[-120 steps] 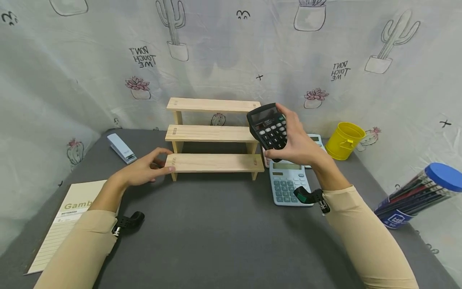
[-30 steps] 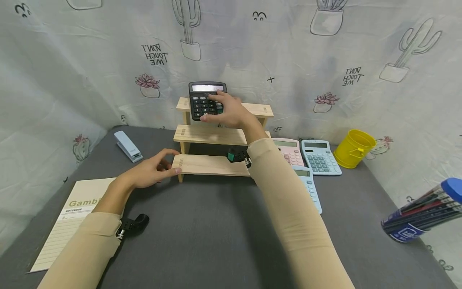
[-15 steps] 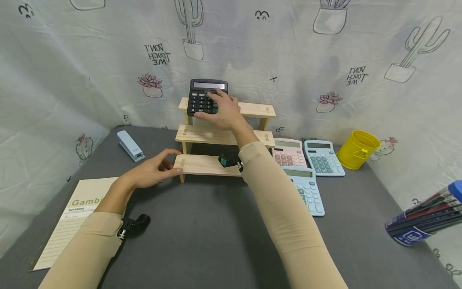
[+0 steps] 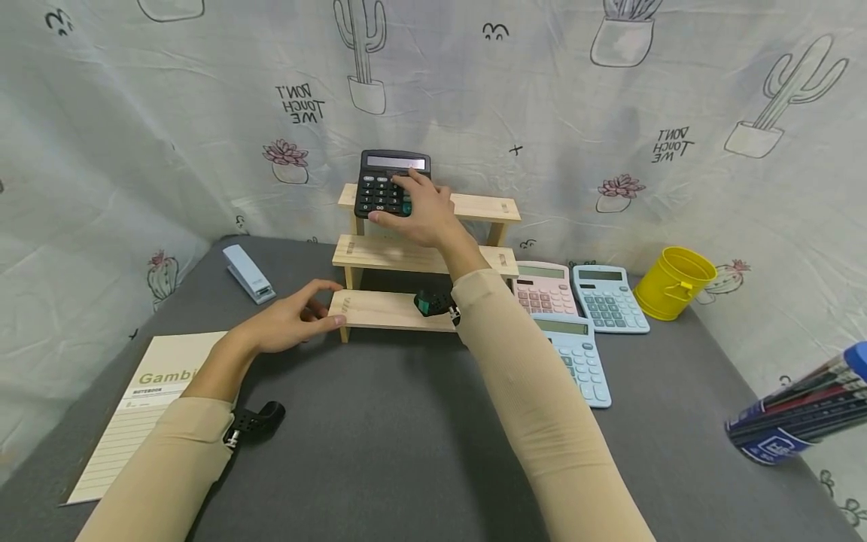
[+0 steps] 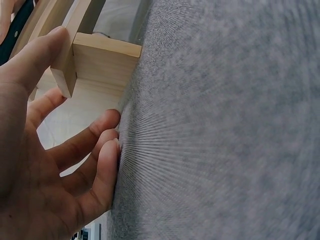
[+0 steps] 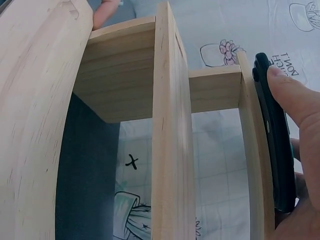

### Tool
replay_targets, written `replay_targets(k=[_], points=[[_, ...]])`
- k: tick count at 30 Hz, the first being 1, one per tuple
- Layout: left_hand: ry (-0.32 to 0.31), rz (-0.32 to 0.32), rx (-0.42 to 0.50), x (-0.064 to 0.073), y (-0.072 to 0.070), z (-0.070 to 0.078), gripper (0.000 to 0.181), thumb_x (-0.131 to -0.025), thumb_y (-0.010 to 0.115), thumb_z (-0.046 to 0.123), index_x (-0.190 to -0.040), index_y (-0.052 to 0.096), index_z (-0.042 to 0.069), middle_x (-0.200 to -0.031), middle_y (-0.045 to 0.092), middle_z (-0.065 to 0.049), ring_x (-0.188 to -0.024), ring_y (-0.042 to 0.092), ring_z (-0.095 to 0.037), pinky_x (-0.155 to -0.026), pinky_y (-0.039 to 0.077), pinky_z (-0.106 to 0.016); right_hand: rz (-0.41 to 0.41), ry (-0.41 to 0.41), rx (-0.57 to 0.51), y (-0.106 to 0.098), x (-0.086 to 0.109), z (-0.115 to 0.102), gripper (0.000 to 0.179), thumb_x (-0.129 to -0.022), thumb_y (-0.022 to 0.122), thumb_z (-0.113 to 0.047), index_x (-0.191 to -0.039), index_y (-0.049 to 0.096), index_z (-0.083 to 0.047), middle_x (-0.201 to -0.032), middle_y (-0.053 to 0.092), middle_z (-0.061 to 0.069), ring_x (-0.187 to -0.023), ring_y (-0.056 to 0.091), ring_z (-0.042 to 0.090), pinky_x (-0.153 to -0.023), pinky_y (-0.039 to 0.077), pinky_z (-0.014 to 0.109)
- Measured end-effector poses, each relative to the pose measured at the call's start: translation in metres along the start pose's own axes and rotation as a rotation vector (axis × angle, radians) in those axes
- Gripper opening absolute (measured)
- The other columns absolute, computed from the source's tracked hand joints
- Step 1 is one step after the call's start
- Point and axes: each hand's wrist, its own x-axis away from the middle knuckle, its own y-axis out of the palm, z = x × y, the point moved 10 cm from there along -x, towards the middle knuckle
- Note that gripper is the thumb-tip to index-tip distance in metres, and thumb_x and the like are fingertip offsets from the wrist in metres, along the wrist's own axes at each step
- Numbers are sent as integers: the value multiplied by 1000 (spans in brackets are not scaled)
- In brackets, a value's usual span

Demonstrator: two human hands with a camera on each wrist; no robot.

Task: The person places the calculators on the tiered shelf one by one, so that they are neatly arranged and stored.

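The black calculator (image 4: 379,192) is at the left end of the far, top board (image 4: 484,207) of the wooden rack (image 4: 393,254), reaching past its far edge; whether its full weight rests there cannot be told.

The left hand (image 4: 287,320) pinches the left end of the near, lowest board (image 4: 379,309) between thumb and index finger, its other fingers loosely bent. That hold should be firm but light, enough to brace the rack without tipping it. The right hand (image 4: 428,211) grips the calculator, thumb at the near edge, fingers partly curled over the face. For a stable seat, the calculator probably wants lowering flat, its overhang shared between the near and far edges; the fingers should then lift straight off rather than drag.

For writing, the notebook (image 4: 132,429) at left reads "Gambi", then a sleeve or arm cuts it off, with "NOTEBOOK" below. The backdrop (image 4: 440,105) seems to say "DON'T TOUCH ME" twice, its letters turned about. The calculator's nearest keys show 0 and 00. At far right, the pencil jar (image 4: 779,421) has a blue label whose white mark is unreadable.
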Motion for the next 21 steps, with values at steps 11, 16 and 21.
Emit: replay_targets(k=[11, 16, 21], points=[[-4, 5, -8, 0, 1, 0, 70, -98, 62, 60, -154, 33, 29, -125, 62, -18, -109, 63, -32, -80, 52, -42, 28, -34, 19, 1, 3, 1, 82, -94, 62, -65, -161, 33, -29, -171, 16, 2, -149, 23, 39, -116, 30, 57], [-15, 1, 3, 0, 0, 0, 71, -98, 62, 60, -154, 32, 29, -125, 61, -18, -107, 64, -30, -78, 52, -41, 19, -46, 3, 0, 4, 0, 82, -94, 63, -64, -161, 32, -28, -171, 16, 3, -151, 20, 40, -118, 27, 58], [-16, -1, 16, 0, 0, -1, 71, -98, 62, 59, -154, 33, 29, -124, 61, -18, -104, 64, -29, -76, 51, -38, 24, -51, -20, -1, 4, -1, 84, -93, 65, -63, -162, 31, -28, -171, 14, 4, -154, 15, 40, -120, 24, 58]])
